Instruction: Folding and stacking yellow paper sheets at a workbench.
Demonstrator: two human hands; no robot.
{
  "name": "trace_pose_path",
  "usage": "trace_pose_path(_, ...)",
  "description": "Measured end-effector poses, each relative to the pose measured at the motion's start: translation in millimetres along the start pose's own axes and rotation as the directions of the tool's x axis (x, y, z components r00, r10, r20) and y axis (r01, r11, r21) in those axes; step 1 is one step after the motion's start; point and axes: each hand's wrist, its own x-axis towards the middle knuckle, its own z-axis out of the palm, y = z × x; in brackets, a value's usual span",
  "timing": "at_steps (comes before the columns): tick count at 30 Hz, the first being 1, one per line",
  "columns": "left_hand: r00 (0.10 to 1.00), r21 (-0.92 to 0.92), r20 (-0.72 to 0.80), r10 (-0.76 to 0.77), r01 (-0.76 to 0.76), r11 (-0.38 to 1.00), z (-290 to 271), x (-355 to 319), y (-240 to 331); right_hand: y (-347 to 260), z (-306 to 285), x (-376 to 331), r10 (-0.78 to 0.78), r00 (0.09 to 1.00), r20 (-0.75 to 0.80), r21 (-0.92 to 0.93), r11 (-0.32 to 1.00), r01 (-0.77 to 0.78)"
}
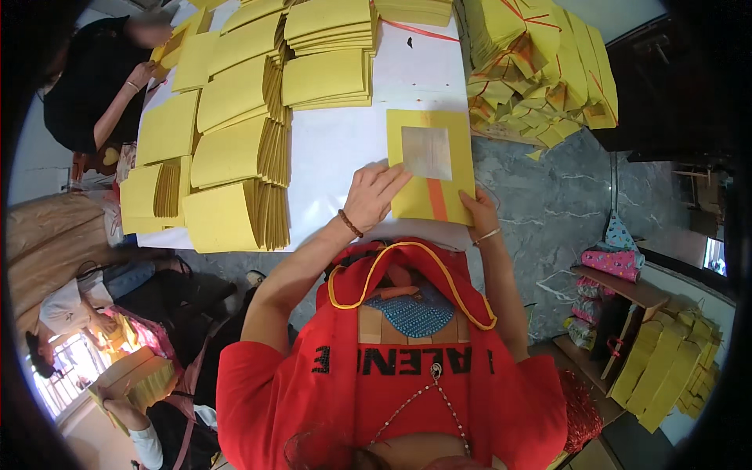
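Observation:
A yellow joss paper sheet [408,205] lies at the near right corner of the white-covered table, its near right corner by the edge. It bears a silver foil square [428,149] and an orange stripe [436,202]. Whether it is one sheet or a stack, I cannot tell. My left hand [374,194] rests on its left side, fingers stretched out flat, tips at the foil's lower left corner. At the lower right edge, my right hand [482,213] grips the paper, thumb on top and the other fingers partly hidden beside it.
Several folded yellow paper stacks [235,157] cover the table's left and far parts. Tied yellow bundles [540,63] are heaped at the far right. A co-worker [90,86] handles yellow paper at the far left; another person's hand [121,413] holds a stack at lower left.

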Motion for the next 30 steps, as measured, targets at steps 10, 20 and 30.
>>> trace_pose_path(10, 0.994, -0.287, 0.081, -0.068, 0.088, 0.954, -14, -44, -6, -11, -3, -43, -0.467, 0.856, 0.222, -0.745, 0.485, 0.458)
trace_pose_path(20, 0.788, -0.349, 0.441, -0.430, 0.592, 0.726, -30, -18, -14, -19, 14, -11, -0.126, 0.957, 0.263, -0.743, 0.606, 0.284)
trace_pose_path(30, 0.606, -0.251, 0.354, -0.713, 0.796, 0.551, 6, 5, -19, -17, 29, 22, -0.102, 0.994, 0.025, -0.662, 0.743, 0.093)
